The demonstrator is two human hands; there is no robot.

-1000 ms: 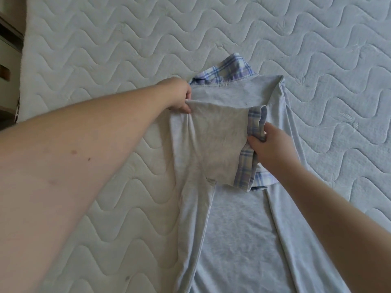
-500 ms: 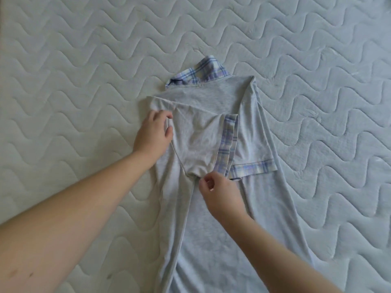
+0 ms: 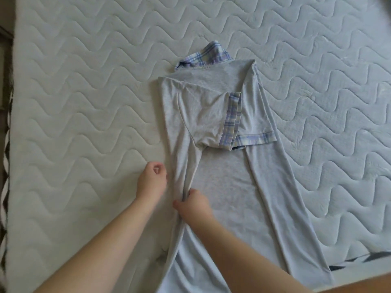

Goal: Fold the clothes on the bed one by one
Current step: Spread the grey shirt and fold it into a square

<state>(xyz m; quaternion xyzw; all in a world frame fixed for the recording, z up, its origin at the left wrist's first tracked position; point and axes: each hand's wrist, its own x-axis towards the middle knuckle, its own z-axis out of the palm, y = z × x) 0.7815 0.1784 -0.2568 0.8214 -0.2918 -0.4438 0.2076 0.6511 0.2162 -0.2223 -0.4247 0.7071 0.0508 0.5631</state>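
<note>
A grey shirt (image 3: 230, 187) with a blue plaid collar (image 3: 208, 55) lies face down along the white quilted mattress (image 3: 84, 102). Both its sides are folded inward, and the two plaid-cuffed sleeves (image 3: 231, 121) overlap on its back. My right hand (image 3: 193, 205) grips the inner edge of the folded left panel at mid-length. Just off the shirt's left fold, my left hand (image 3: 153, 178) rests on the mattress with curled fingers. No fabric shows in it.
The mattress's left edge (image 3: 9, 144) runs down the frame's left side, with dark furniture and floor beyond it. A dark striped cloth (image 3: 359, 259) peeks out at the lower right, beside the shirt's hem end.
Both hands have moved down from the shoulder and sleeve area to the shirt's middle. The sleeve has been let go and lies flat. My right hand now grips the left panel's edge.
</note>
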